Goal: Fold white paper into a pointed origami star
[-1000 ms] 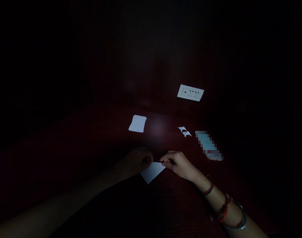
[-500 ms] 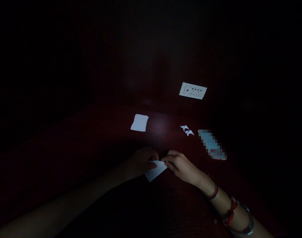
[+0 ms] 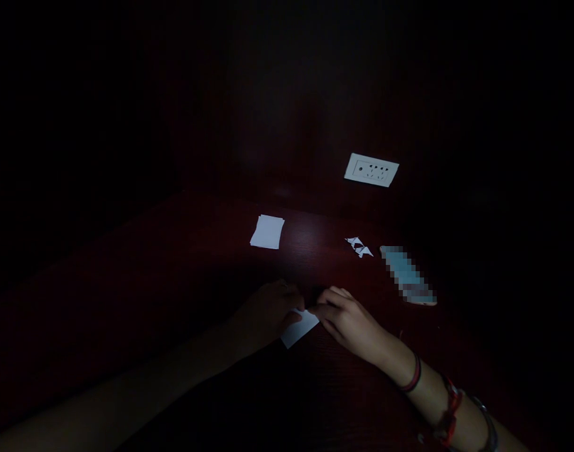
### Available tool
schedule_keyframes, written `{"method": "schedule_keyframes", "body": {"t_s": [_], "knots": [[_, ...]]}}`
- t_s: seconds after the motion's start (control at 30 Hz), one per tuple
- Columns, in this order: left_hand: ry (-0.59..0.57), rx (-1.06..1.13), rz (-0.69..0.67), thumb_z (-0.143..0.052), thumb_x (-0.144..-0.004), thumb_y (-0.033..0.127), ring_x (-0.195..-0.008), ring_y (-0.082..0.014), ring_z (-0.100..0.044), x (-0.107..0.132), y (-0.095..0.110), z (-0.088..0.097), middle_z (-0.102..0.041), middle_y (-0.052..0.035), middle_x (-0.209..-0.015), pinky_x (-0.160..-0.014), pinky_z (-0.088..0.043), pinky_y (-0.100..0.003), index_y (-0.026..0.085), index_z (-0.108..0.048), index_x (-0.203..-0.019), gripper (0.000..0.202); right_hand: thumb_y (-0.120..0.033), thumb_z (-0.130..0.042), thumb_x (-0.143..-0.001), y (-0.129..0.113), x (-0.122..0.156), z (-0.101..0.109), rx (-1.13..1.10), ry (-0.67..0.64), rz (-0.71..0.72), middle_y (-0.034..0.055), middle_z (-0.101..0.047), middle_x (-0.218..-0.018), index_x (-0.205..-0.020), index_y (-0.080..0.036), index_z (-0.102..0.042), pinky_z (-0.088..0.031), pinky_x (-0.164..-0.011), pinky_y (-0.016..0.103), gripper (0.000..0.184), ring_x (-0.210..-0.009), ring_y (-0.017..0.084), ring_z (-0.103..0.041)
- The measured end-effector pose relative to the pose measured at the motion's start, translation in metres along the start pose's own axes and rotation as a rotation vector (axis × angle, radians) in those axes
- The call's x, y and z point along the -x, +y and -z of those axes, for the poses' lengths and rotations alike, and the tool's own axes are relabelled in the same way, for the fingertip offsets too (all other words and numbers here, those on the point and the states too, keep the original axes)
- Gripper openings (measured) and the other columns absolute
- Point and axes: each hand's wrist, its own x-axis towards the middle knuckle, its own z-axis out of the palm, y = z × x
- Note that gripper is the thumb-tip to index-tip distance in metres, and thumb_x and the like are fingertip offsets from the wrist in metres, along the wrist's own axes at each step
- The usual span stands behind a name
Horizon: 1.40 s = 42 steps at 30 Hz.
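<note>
Two bare hands meet over a dark red worktop [image 3: 310, 235] in a dim space. One white sheet [image 3: 300, 331], partly hidden, lies between them, near the person's side, with one corner pointing toward the person. The left hand [image 3: 268, 311] grasps it, thumb across its upper face and fingers curled at the far edge. The right hand [image 3: 350, 320] pinches its right end between thumb and bent fingers. Three bands circle the right forearm: a dark one [image 3: 416, 371], a red one [image 3: 451, 408] and a metallic one [image 3: 490, 427].

Beyond the hands lies one stack [image 3: 268, 232] of white paper; its sheets cannot be counted. To the right of it are two small folded papers [image 3: 364, 251], close together, then one phone [image 3: 404, 273], its screen blurred into squares. One white socket plate [image 3: 372, 170] is on the wall behind.

Compared with one second ago, less of the sheet shows: then it was a wider triangle, and now the left thumb covers more of it. The hands, stack, folded papers, phone and socket plate all appear slightly farther right in view.
</note>
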Motion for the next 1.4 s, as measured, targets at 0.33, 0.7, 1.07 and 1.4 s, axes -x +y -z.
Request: {"method": "schedule_keyframes", "body": {"t_s": [0.33,0.7,1.07,1.4], "knots": [[-0.028,-0.079,-0.002,-0.049,-0.079,0.02,-0.083,-0.016,-0.044,0.0,0.003,0.005,-0.053,0.0003,-0.088,-0.072,-0.033,-0.028,0.02,-0.055,-0.086,0.01,-0.017,-0.043,-0.082,-0.007,-0.001,0.001,0.191,-0.039,0.039,0.0057,-0.054,-0.082,-0.089,-0.017,-0.059,-0.033,-0.07,0.028,0.018,-0.08,0.015,-0.044],[-0.085,-0.323,-0.115,-0.043,-0.083,0.018,-0.085,-0.0184,-0.045,0.002,0.008,0.013,-0.055,-0.0023,-0.088,-0.068,-0.031,-0.03,0.021,-0.056,-0.093,0.017,-0.016,-0.043,-0.082,-0.007,-0.002,0.003,0.26,-0.09,0.053,0.0048,-0.054,-0.078,-0.087,-0.017,-0.059,-0.032,-0.068,0.029,0.017,-0.077,0.016,-0.043],[-0.121,-0.233,-0.173,-0.041,-0.082,0.017,-0.089,-0.0163,-0.045,0.009,0.0,0.018,-0.053,-0.0011,-0.097,-0.077,-0.032,-0.029,0.026,-0.049,-0.108,0.028,-0.016,-0.044,-0.08,0.001,0.002,0.012,0.137,-0.154,0.034,0.0047,-0.055,-0.081,-0.088,-0.017,-0.058,-0.033,-0.076,0.029,0.016,-0.08,0.015,-0.047],[-0.135,-0.278,-0.17,-0.042,-0.082,0.016,-0.087,-0.0171,-0.044,0.01,-0.003,0.011,-0.052,-0.0006,-0.099,-0.075,-0.031,-0.029,0.027,-0.047,-0.11,0.031,-0.019,-0.047,-0.08,0.013,0.003,0.002,-0.224,-0.089,-0.069,0.0021,-0.058,-0.083,-0.092,-0.019,-0.059,-0.036,-0.071,0.023,0.017,-0.076,0.011,-0.052]]}}
